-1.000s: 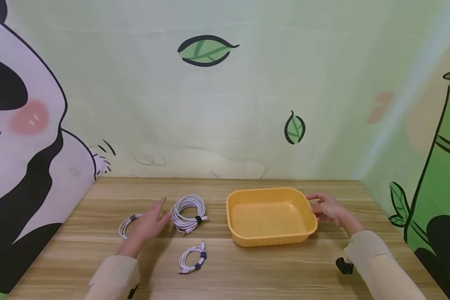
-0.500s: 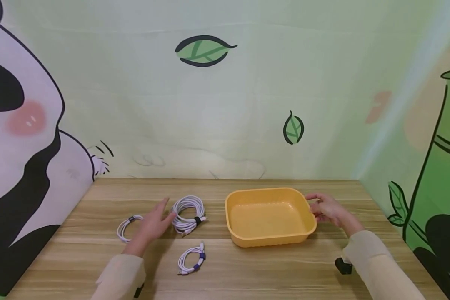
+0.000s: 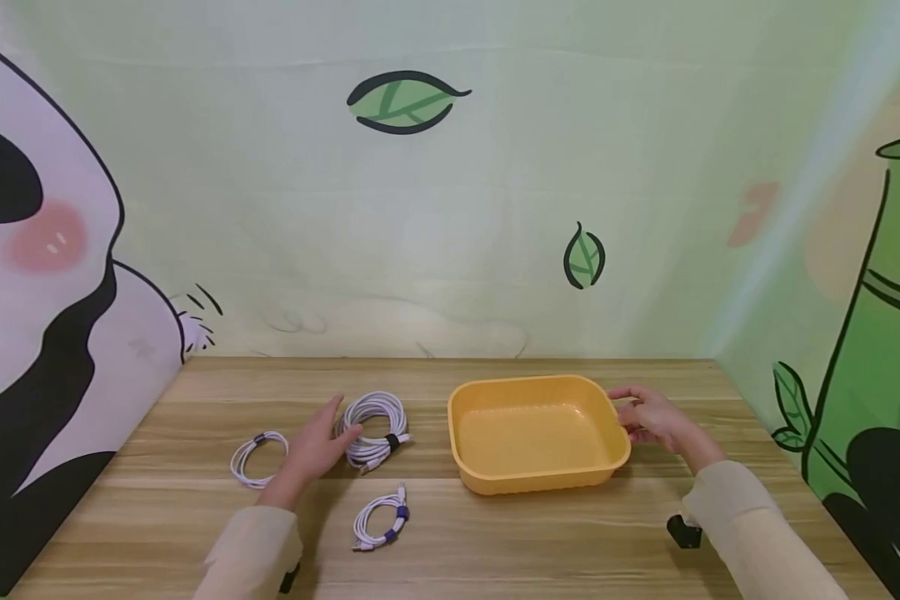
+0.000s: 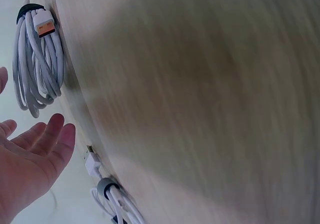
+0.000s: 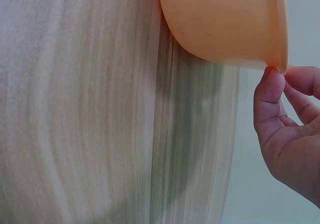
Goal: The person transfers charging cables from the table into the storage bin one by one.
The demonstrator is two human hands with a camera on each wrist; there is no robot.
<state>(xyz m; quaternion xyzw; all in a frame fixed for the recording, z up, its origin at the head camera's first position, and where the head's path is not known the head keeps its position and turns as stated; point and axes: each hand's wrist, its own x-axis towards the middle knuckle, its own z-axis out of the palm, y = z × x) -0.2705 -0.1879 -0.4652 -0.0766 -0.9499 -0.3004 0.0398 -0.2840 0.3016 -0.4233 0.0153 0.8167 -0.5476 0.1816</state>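
My left hand (image 3: 313,450), fingers spread, reaches beside the large coiled white cable (image 3: 396,410), which is bound with a black strap. In the left wrist view the fingertips lie close to that large coil (image 4: 41,67), with nothing in the hand. A small white cable coil (image 3: 238,461) lies left of the hand, and another with blue ties (image 3: 362,527) lies nearer the front. On the right, my right hand (image 3: 658,423) pinches the rim of a yellow plastic tray (image 3: 540,442). The right wrist view shows thumb and finger at the tray's rim (image 5: 282,29).
The wood-grain table (image 3: 510,542) carries everything. A cartoon-printed backdrop (image 3: 495,208) stands behind it and at the sides. A black object (image 3: 683,532) shows under the right sleeve.
My left hand has moved right, away from the small left coil and up to the large coil. The right hand stays at the tray's rim. The view has shifted slightly.
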